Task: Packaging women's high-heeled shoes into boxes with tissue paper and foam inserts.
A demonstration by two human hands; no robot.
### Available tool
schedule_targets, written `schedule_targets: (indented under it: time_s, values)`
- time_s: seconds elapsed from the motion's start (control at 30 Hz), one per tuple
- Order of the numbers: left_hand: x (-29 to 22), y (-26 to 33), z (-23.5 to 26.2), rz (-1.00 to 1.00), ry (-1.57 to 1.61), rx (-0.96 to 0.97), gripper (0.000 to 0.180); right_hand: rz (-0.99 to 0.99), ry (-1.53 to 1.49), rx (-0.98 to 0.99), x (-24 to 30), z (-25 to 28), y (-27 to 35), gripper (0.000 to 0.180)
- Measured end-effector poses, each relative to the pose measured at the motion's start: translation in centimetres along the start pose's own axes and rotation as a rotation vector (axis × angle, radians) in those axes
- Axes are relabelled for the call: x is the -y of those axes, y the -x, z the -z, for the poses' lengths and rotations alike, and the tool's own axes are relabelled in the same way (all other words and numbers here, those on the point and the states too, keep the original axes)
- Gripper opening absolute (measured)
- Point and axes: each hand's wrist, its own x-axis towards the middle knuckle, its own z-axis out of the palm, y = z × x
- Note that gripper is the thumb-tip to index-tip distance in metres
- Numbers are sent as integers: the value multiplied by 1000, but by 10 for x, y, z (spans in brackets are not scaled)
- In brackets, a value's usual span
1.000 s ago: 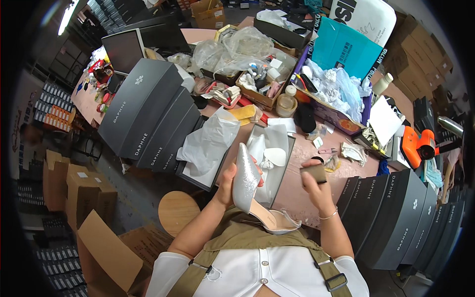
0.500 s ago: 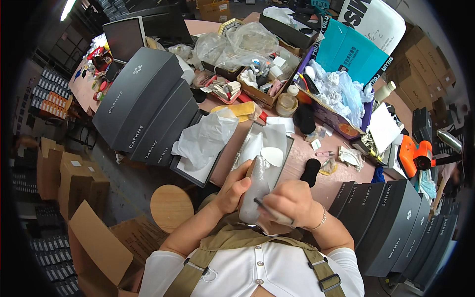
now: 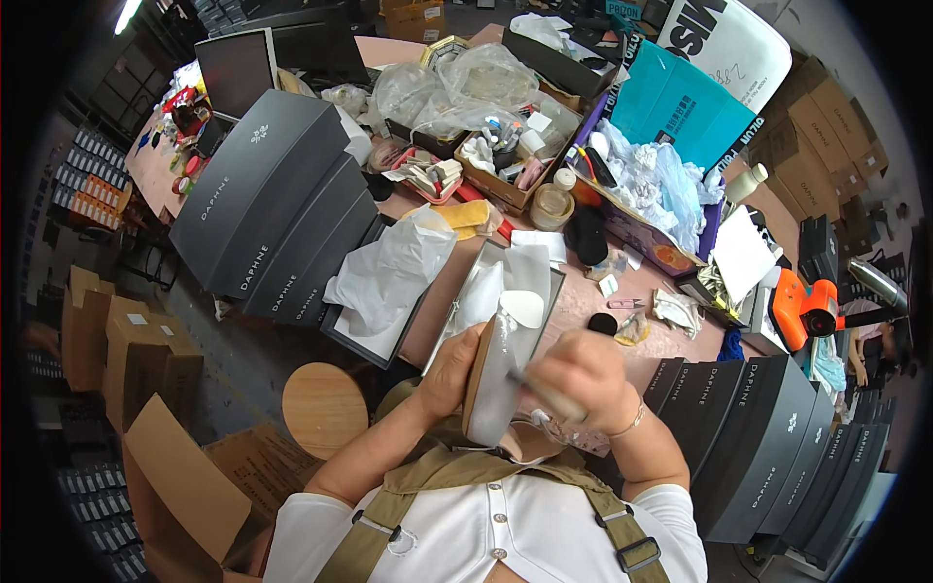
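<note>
My left hand (image 3: 450, 377) is closed around the side of a shoe (image 3: 498, 389), silvery grey with a brown side edge, held tilted in front of my chest. My right hand (image 3: 591, 374), smeared by motion, grips a slim tool (image 3: 554, 396) with a pale handle and a dark tip, perhaps a brush. Its tip is at the grey surface of the shoe; whether it touches, I cannot tell. Just beyond lies an open shoe box (image 3: 555, 291) with white paper and a rounded white piece (image 3: 522, 308). A black oval thing (image 3: 603, 324) is partly hidden behind my right hand.
Dark grey shoe boxes are stacked at left (image 3: 262, 185) and right (image 3: 768, 437). A second open box with white tissue paper (image 3: 394, 267) lies left of centre. Behind are a purple carton (image 3: 646, 233), a tray of bottles (image 3: 501, 185) and an orange heat gun (image 3: 802, 306). A round stool (image 3: 326, 410) stands at left.
The shoe has turned, showing more of its brown side. My right hand with the tool has shifted slightly upward and now covers more of the black oval thing. The whole view has shifted slightly.
</note>
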Motion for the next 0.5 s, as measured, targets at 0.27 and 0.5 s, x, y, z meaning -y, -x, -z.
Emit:
schedule_targets:
  time_s: [0.27, 0.5]
  values:
    - [23, 2, 3, 94, 153, -116, 59, -74, 287, 206, -43, 3, 22, 17]
    - [22, 0, 9, 134, 235, -8, 59, -69, 375, 262, -45, 4, 11, 15]
